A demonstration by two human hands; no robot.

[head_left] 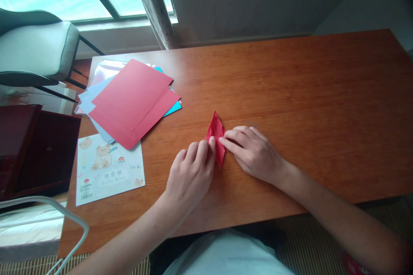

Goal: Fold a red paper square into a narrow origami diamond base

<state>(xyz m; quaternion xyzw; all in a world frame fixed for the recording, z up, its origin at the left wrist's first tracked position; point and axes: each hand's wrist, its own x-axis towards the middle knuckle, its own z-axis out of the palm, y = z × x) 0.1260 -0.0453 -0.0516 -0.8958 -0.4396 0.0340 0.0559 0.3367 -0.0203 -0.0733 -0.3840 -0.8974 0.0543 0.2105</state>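
A folded piece of red paper point(216, 125), shaped like a narrow diamond with creases down its middle, lies on the wooden table point(290, 94). From its left side, my left hand point(193, 165) presses on it with fingers bent close together, the fingertips at its middle. My right hand point(253, 152) touches its right edge with the fingertips, its fingers curled and close together. The undersides of both hands and part of the paper's left edge are hidden.
Red sheets point(134, 99) lie over blue and white ones at the table's left. Partly under them is a white card with bear drawings point(111, 169). A chair point(35, 51) stands beyond the left edge, and a white cable point(77, 219) loops at lower left.
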